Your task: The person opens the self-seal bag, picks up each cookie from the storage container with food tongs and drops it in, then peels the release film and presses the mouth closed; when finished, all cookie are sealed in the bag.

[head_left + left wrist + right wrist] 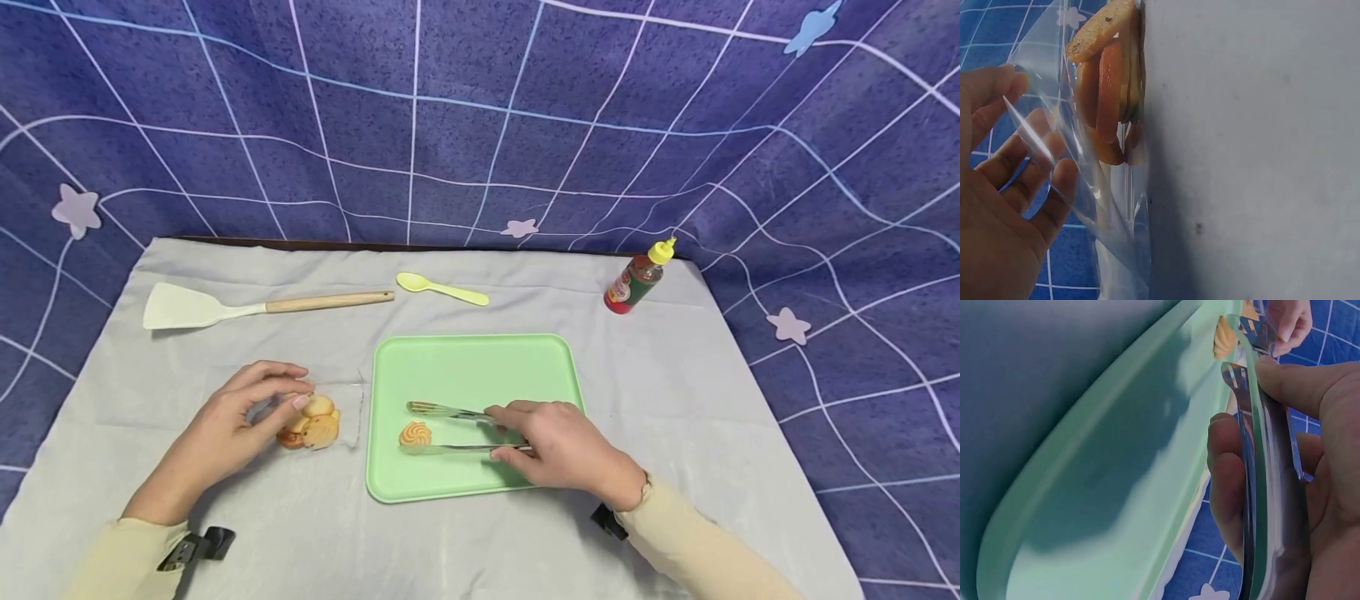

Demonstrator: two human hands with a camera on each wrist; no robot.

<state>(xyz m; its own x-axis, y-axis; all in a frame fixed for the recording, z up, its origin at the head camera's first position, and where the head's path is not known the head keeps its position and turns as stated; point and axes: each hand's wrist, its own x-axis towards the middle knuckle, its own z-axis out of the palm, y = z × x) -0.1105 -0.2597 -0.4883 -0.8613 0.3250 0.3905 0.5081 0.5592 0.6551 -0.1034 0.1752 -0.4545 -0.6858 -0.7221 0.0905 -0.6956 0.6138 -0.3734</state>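
Note:
A clear bag [352,417] of baked pieces [318,427] lies left of the green tray [472,360]. My left hand [238,423] pinches the film of this bag [1088,187]; in the left wrist view, brown and golden pieces [1109,87] stand inside it. Metal tongs [450,412] are gripped in my right hand [562,442], their arms spread over the tray. One swirled cookie [415,434] sits on the tray between the tong tips, close to the lower one. The right wrist view has the tongs [1285,506] between thumb and fingers, the cookie [1224,339] beyond.
Behind the bag lies a white spatula [183,308] with a wooden handle. A yellow spoon [442,288] rests behind the tray, and a red bottle [632,283] with a yellow cap stands at the back right. A blue gridded curtain [465,125] hangs behind the cloth-covered table [675,375].

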